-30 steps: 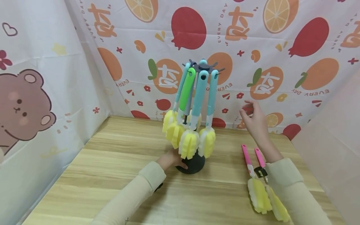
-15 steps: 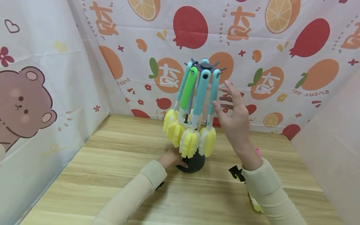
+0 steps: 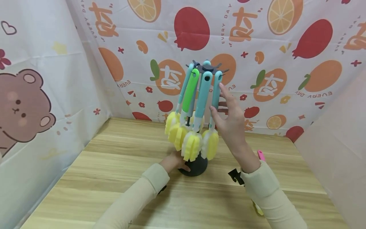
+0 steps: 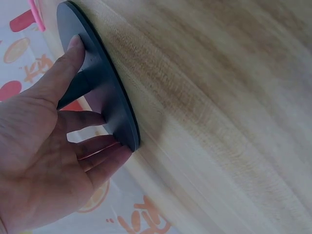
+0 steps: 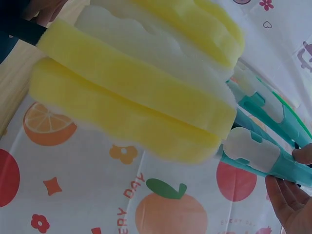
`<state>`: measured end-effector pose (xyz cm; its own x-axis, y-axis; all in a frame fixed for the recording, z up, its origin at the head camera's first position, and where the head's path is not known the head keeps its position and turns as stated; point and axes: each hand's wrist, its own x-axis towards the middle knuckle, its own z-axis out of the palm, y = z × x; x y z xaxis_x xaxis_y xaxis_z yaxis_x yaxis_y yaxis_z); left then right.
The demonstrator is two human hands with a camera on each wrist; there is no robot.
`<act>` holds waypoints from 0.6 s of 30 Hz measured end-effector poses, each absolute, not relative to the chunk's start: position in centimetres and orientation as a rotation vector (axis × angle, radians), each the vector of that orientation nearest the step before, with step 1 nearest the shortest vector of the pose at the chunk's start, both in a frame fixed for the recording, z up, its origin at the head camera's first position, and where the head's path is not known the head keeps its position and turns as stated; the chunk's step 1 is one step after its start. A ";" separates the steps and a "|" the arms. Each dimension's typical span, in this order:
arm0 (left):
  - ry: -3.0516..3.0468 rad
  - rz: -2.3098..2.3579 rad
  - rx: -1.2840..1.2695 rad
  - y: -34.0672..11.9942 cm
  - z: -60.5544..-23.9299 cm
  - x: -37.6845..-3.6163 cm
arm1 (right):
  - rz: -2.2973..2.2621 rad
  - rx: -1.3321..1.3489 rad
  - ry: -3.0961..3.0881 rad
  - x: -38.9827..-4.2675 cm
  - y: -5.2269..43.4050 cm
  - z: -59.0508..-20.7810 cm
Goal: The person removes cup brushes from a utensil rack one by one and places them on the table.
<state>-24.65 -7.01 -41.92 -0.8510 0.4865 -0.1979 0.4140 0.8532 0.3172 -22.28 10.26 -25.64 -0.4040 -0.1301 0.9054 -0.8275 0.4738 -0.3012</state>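
**Right hand holding a hanging sponge brush by its handle**

At the centre of the head view, a light blue plastic-handled brush with a yellow and white sponge head [image 3: 216, 95] is hanging from a dark grey, many-hooked rack top [image 3: 208, 68]. The right hand [image 3: 232, 124], just right of centre, is holding it: the thumb is lying on the near side of the handle, the index fingertip is touching its right edge below the hanging hole, and the other fingers are partly hidden behind. In the right wrist view, at the right edge, the handle is lying in a narrow gap between thumb and fingers.

Lower down, the left hand [image 4: 51, 141] is pressing on a flat, round black base [image 4: 117, 117]; its thumb and fingers are spreading wide, the black post [image 4: 78, 90] standing between them.

A bright green-handled sponge brush [image 3: 190, 95] and a thicker light blue-handled sponge brush [image 3: 203, 95] are hanging left of the held one. At lower right, a pink handle [image 3: 260, 155] is showing beside the right sleeve [image 3: 261, 179].
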 end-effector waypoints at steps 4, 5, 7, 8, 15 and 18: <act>2.768 0.358 0.699 -7.0 -42.0 -24.7 | 0.976 0.809 -1.836 -22.3 10.2 -25.6; 2.770 0.363 0.698 -7.0 -42.0 -24.7 | 0.976 0.810 -1.838 -22.3 10.3 -25.6; 2.767 0.386 0.682 -7.0 -42.1 -24.7 | 0.979 0.811 -1.842 -22.3 10.3 -25.5; 2.764 0.396 0.671 -7.0 -42.1 -24.7 | 0.980 0.811 -1.845 -22.3 10.3 -25.5; 2.751 0.313 0.647 -6.8 -42.1 -25.0 | 0.984 0.804 -1.860 -22.2 10.4 -25.3; 2.747 0.274 0.658 -6.7 -42.0 -25.0 | 0.971 0.792 -1.867 -22.2 10.5 -25.3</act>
<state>-25.00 -6.70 -42.01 -0.8492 0.4672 -0.2460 0.4095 0.8769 0.2518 -22.17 10.46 -25.29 -0.4256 -0.1397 0.8941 -0.8122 0.4945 -0.3094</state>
